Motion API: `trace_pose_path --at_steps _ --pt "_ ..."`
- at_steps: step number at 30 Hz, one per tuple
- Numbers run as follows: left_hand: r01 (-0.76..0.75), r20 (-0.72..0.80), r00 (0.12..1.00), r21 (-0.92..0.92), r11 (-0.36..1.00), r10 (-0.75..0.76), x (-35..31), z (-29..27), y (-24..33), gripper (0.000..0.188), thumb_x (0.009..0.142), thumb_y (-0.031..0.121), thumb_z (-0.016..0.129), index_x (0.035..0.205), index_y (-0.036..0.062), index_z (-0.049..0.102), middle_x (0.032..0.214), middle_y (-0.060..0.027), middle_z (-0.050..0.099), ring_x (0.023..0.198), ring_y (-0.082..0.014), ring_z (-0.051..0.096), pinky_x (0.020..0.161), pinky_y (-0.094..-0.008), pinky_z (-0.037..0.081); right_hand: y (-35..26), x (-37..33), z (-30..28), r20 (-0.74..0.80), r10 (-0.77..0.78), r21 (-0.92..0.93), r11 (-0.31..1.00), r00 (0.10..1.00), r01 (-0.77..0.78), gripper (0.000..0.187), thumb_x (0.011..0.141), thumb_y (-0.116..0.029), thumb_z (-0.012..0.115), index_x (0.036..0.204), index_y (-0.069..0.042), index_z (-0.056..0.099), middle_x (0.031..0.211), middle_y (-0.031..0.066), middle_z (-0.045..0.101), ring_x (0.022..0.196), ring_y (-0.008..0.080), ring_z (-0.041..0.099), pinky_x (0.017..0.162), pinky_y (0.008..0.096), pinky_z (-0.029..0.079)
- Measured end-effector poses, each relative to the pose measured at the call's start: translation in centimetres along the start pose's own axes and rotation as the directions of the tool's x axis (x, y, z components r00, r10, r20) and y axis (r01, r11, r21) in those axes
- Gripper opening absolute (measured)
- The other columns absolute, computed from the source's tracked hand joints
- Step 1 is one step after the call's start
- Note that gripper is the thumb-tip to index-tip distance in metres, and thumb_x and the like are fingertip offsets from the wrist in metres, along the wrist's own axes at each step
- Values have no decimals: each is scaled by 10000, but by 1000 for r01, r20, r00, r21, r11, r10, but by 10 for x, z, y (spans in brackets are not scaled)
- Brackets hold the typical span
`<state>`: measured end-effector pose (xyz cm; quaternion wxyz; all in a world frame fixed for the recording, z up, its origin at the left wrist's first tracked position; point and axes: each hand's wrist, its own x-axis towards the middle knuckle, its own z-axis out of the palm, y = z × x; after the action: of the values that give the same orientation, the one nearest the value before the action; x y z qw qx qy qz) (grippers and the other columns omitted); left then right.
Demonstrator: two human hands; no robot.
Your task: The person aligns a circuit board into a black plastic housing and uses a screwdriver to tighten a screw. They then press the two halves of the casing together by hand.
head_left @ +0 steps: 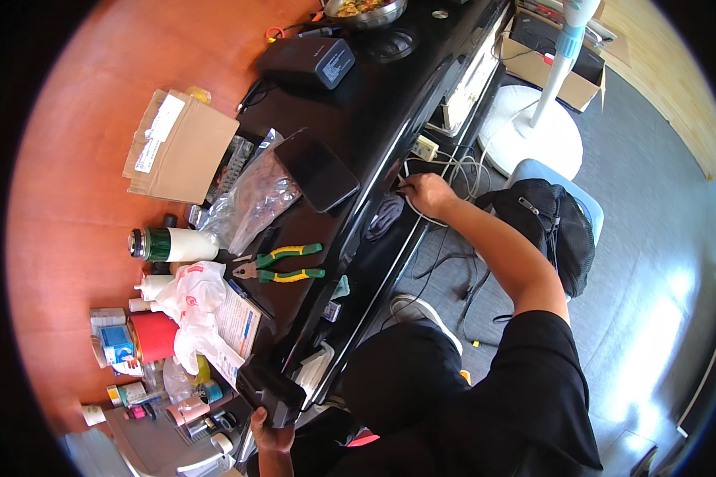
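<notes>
left hand [272, 433]: wrist cut off by lower edge, fingers hidden behind black device [270, 391] | right hand [426, 193]: fingertips hidden among cables [453, 171] under the desk edge [390, 167] | bowl [366, 9]: top cut off by upper edge | fan [561, 56]: head out of frame

The pliers [278, 265] have green handles edged with yellow and lie on a glossy black desk [390, 103] against a reddish-brown wall [79, 159]. At the left stand a green and white bottle [171, 244] and a red cup [155, 335], with a tan cardboard box [184, 149] farther off. The floor [652, 262] at the right is grey, and the fan base [533, 135] is white.
</notes>
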<state>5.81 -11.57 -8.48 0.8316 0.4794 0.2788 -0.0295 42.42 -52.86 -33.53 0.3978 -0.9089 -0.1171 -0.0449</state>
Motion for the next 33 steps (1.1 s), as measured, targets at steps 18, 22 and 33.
trace_pose_path --at_steps 18,22,33 --pt "55 -9 998 -77 995 -56 6 -24 -6 732 802 257 778 1442 41 495 1345 -138 636 1227 -319 626 1115 -487 455 72 78 -103 108 425 -10 904 899 -427 394 867 -419 760 1030 -62 800 926 132 773 805 221 717 784 385 558" --pt "44 -40 998 -74 996 -47 5 -24 -14 763 787 218 801 1455 52 471 1282 -139 657 1161 -330 662 1040 -502 525 81 84 -74 -133 560 -176 799 818 -575 387 865 -459 741 992 -98 797 984 172 756 963 373 712 835 445 561" --pt "-15 -106 994 107 994 27 19 8 -6 795 795 250 804 1467 59 426 1258 -145 638 1082 -320 688 870 -460 622 119 104 -11 -304 587 -249 711 750 -658 321 917 -415 652 1085 -166 764 1038 172 746 1006 374 703 867 462 557"
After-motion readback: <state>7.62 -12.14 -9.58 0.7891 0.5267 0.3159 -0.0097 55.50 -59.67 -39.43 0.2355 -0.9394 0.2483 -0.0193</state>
